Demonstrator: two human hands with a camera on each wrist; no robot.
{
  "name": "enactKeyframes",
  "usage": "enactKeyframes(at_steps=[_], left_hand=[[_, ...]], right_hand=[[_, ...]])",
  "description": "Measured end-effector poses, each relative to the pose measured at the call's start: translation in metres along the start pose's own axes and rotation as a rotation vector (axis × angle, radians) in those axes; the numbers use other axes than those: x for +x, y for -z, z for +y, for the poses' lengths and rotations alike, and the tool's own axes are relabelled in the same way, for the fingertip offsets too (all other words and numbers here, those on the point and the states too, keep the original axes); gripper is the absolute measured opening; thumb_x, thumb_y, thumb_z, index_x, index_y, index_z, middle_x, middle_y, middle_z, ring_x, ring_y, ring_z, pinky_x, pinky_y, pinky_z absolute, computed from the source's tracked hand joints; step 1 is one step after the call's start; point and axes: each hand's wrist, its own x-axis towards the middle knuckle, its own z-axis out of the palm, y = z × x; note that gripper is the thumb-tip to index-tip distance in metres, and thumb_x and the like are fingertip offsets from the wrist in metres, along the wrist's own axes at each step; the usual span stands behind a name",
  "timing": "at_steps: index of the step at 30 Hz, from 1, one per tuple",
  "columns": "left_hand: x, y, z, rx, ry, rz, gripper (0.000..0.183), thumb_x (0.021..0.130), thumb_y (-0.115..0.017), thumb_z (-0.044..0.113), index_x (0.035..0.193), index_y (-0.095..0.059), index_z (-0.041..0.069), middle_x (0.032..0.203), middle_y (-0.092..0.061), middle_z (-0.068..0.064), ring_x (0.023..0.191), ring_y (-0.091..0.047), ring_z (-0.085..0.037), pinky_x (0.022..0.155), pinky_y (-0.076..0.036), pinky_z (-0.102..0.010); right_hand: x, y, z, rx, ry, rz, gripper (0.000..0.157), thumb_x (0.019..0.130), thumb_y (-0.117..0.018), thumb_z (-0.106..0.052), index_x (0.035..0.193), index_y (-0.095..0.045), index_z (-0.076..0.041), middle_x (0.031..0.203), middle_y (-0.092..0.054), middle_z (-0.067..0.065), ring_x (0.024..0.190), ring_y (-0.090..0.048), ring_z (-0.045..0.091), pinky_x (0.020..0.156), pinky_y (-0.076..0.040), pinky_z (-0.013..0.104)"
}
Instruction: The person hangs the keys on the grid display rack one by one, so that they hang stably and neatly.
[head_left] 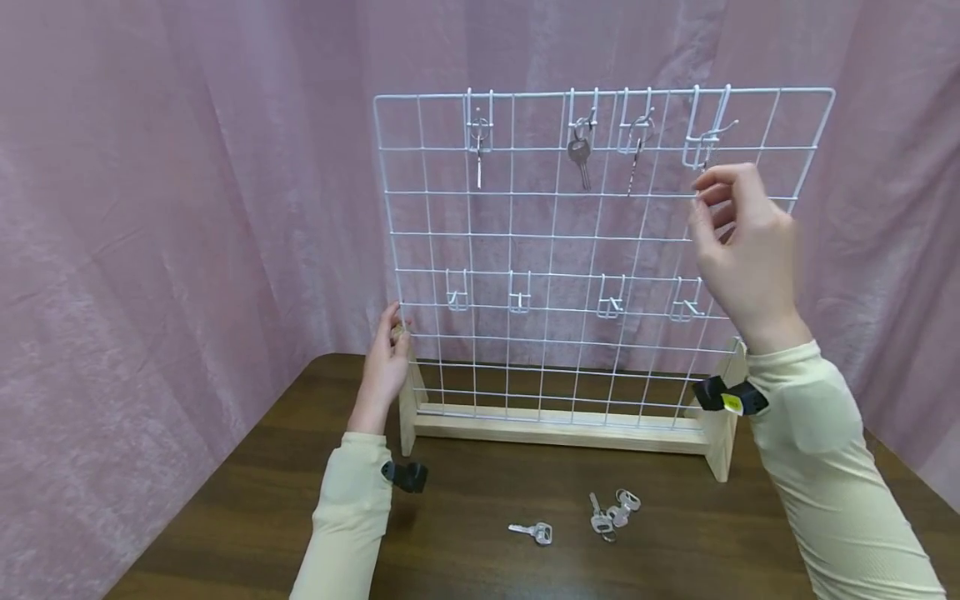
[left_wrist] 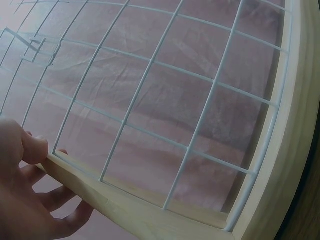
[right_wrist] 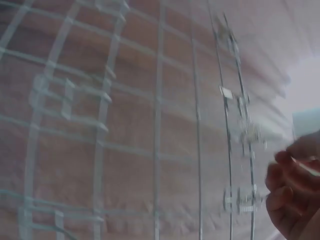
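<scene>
A white wire grid (head_left: 550,237) stands upright in a wooden stand (head_left: 562,429). My left hand (head_left: 384,358) grips the stand's left wooden upright (left_wrist: 100,195), thumb in front and fingers behind. Up at the top right hook (head_left: 708,140), my right hand (head_left: 750,242) has its fingers bent beside a thin dark piece, perhaps a key, largely hidden by the hand. Whether the fingertips pinch it is unclear; the right wrist view is blurred. Along the top row hang a left key (head_left: 480,162), a middle key (head_left: 579,152) and another key (head_left: 635,167) seen edge-on.
On the brown table (head_left: 465,500) lie a single key (head_left: 536,531) and a small cluster of keys (head_left: 617,515) with rings. Lower on the grid, several white hooks (head_left: 519,300) stick out in a row. Pink curtain (head_left: 225,208) hangs behind and at the sides.
</scene>
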Motion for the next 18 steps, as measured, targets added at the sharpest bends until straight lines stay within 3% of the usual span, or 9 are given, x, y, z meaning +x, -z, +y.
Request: enactKeyframes(at_steps=[3,6,9,18], left_hand=[[0.000,0.001,0.001,0.003,-0.002,0.008,0.051,0.102,-0.042,0.006,0.151,-0.028,0.014,0.148,-0.040,-0.023,0.128,-0.050,-0.040,0.103,-0.045,-0.050],[0.000,0.001,0.000,0.002,-0.005,0.015,0.051,0.101,-0.043,0.005,0.150,-0.029,0.013,0.147,-0.041,-0.023,0.127,-0.051,-0.040,0.102,-0.045,-0.049],[0.000,0.000,-0.001,0.002,-0.004,0.015,0.052,0.101,-0.043,0.005,0.150,-0.029,0.014,0.147,-0.040,-0.023,0.127,-0.051,-0.040,0.102,-0.045,-0.049],[-0.001,-0.001,0.000,-0.002,-0.006,0.013,0.052,0.101,-0.043,0.005,0.150,-0.029,0.015,0.147,-0.040,-0.023,0.128,-0.050,-0.041,0.104,-0.044,-0.050]], right_hand=[[-0.023,-0.006,-0.005,-0.034,0.148,-0.114,0.019,0.090,-0.057,-0.001,0.108,-0.060,0.001,0.082,-0.065,0.009,0.065,-0.046,-0.009,0.059,-0.034,0.005],[-0.045,-0.014,-0.005,-0.053,0.225,-0.187,0.017,0.087,-0.061,0.001,0.104,-0.061,-0.002,0.078,-0.065,0.008,0.063,-0.051,0.005,0.057,-0.034,0.010],[-0.063,-0.020,-0.004,-0.027,0.230,-0.193,0.015,0.085,-0.063,0.003,0.099,-0.062,-0.003,0.074,-0.065,0.006,0.062,-0.053,0.009,0.058,-0.036,0.010],[-0.102,-0.025,-0.001,0.055,0.160,-0.204,0.018,0.082,-0.067,0.006,0.096,-0.063,-0.003,0.069,-0.062,0.001,0.061,-0.048,0.000,0.055,-0.039,0.010]])
